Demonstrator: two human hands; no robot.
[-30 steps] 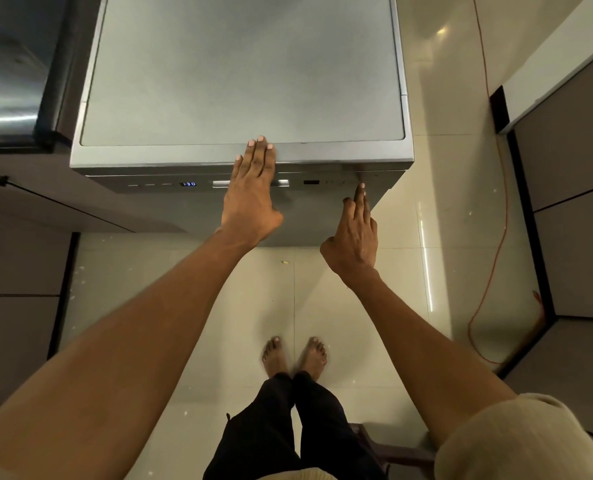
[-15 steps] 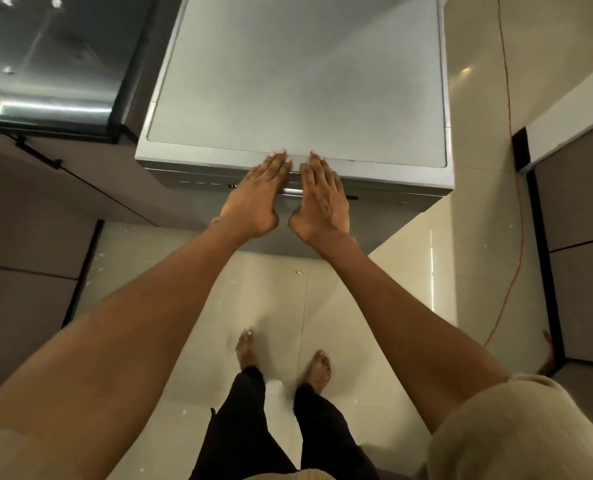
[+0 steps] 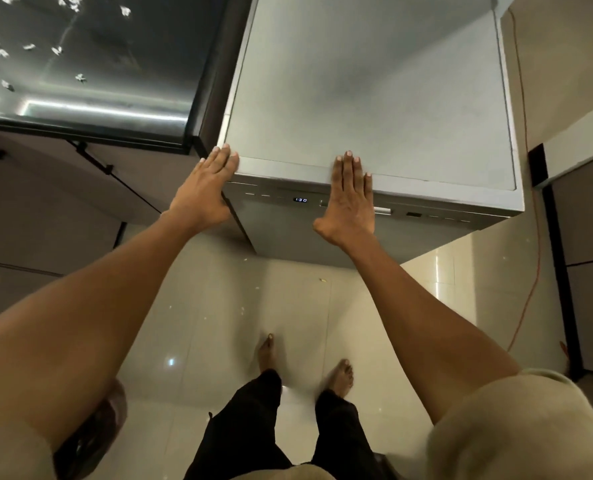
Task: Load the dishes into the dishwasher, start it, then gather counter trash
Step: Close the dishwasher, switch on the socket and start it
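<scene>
Item: grey, box-shaped metal dishwasher (image 3: 374, 98), freestanding on pale glossy floor tiles (image 3: 226, 323), just beside a dark polished counter (image 3: 80, 64). Door shut; small lit display (image 3: 300, 200) on the front panel reads 1:30.

Left hand (image 3: 203, 192): grip flat and fully open, fingers straight against the dishwasher's near-left top corner, holding nothing.

Right hand (image 3: 350, 199): grip flat and fully open, fingers over the top front edge, palm across the control strip, holding nothing.

Step in hand: judged as starting the machine, loading seemingly done.

Next move: likely lifting both hands away and turning to the counter for trash. No trash can be made out.

Other: orange cable (image 3: 530, 271) trailing along the floor at right.
</scene>
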